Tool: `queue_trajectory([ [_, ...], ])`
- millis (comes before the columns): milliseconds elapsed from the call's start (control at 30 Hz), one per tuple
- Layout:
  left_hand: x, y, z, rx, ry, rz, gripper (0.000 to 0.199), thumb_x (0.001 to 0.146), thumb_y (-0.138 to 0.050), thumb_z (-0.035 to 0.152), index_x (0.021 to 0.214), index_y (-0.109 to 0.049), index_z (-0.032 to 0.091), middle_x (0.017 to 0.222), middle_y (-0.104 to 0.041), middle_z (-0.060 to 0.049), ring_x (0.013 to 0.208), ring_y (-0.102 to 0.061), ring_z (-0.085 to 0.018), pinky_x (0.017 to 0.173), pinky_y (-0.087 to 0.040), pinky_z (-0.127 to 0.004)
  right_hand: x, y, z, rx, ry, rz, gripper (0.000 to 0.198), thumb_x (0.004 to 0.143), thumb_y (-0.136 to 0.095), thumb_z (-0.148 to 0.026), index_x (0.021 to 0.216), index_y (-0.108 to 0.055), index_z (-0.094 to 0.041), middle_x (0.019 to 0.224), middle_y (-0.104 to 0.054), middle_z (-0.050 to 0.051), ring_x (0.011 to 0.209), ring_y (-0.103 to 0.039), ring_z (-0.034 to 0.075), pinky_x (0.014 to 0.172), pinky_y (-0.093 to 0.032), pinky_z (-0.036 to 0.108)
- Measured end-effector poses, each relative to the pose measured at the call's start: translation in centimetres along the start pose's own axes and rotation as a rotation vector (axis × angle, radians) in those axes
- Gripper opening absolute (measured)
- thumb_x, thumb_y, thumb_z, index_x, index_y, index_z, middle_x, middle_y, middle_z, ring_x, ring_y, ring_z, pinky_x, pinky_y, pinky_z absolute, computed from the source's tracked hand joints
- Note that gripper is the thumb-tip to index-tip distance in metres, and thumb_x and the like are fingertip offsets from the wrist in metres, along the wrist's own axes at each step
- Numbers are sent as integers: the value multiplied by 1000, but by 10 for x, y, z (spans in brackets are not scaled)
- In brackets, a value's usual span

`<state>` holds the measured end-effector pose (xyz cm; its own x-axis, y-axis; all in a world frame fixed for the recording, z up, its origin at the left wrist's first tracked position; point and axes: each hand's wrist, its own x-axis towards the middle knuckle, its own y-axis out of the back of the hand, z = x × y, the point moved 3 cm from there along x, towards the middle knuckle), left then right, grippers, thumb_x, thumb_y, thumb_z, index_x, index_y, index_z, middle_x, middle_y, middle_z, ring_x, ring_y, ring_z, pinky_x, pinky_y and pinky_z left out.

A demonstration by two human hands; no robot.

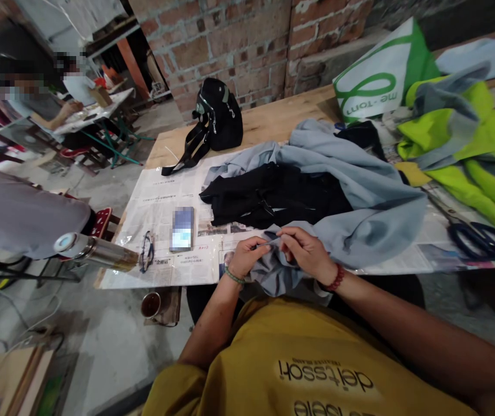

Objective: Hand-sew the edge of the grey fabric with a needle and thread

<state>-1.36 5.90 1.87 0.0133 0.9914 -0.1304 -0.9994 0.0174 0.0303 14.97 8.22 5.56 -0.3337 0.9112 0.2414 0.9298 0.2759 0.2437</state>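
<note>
— Where was the grey garment (317,190)?
— At the table's near edge (161,283); left hand (244,256) and right hand (306,252) pinched its hem together. Scissors (486,240) lay well apart.

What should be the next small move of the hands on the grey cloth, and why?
Probably the right hand should draw its pinch slowly away from the left hand. Both hands pinch a fold of the grey cloth at the table edge, fingertips almost meeting. Whether a needle or thread runs between them cannot be told.
</note>
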Motion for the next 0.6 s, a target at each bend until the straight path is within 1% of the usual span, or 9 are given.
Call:
queue_trajectory([
  [67, 0, 1, -2, -3, 2, 14, 25, 67, -70, 35, 77, -68, 13, 65, -59, 1, 60, -46, -8, 59, -37, -20, -4, -1, 10, -73, 44, 26, 20, 89, -46, -37, 94, -60, -23, 63, -60, -3, 51, -56, 11, 50, -47, 24],
  [133, 1, 2, -4, 0, 18, 20, 26, 65, -71, 35, 78, -68, 13, 65, -59, 1, 60, -46, -8, 57, -37, -20, 0, 7, 21, -126, 74, 80, 20, 87, -49, -37, 90, -61, -22, 63, -61, -2, 57, -59, 12, 55, -48, 25],
  [233, 1, 2, -7, -3, 39, 13, 28, 63, -73, 36, 79, -68, 13, 64, -58, 2, 58, -45, -7, 55, -36, -19, 10, 26, 36, -92, 8, 176, 23, 88, -47, -40, 89, -60, -21, 62, -58, -2, 53, -55, 11, 51, -46, 23],
  [333, 1, 0, -7, -19, 43, -13, 28, 61, -74, 35, 78, -68, 13, 65, -59, 2, 59, -46, -7, 56, -37, -19, 19, 40, 43, -75, -44, 227, 23, 87, -48, -40, 89, -59, -20, 62, -58, -3, 51, -52, 10, 49, -42, 21],
  [400, 1, -1, -5, -37, 43, -28, 27, 61, -74, 33, 77, -68, 12, 66, -60, 1, 60, -48, -8, 57, -38, -19, 21, 44, 45, -75, -52, 244, 23, 86, -49, -39, 89, -59, -19, 62, -57, -3, 50, -51, 9, 48, -41, 21],
  [500, 0, -2, -2, -52, 37, -11, 26, 61, -74, 33, 75, -68, 12, 64, -60, 1, 59, -47, -8, 57, -38, -20, 22, 46, 46, -57, -61, 254, 22, 85, -51, -39, 89, -60, -18, 62, -58, -3, 50, -51, 9, 48, -40, 21],
  [600, 0, -1, -1, -62, 33, 16, 27, 61, -74, 34, 74, -68, 12, 61, -58, 1, 57, -46, -7, 55, -36, -20, 22, 46, 46, 44, -115, 267, 23, 82, -54, -41, 87, -60, -19, 61, -58, -3, 47, -50, 8, 44, -38, 20],
])
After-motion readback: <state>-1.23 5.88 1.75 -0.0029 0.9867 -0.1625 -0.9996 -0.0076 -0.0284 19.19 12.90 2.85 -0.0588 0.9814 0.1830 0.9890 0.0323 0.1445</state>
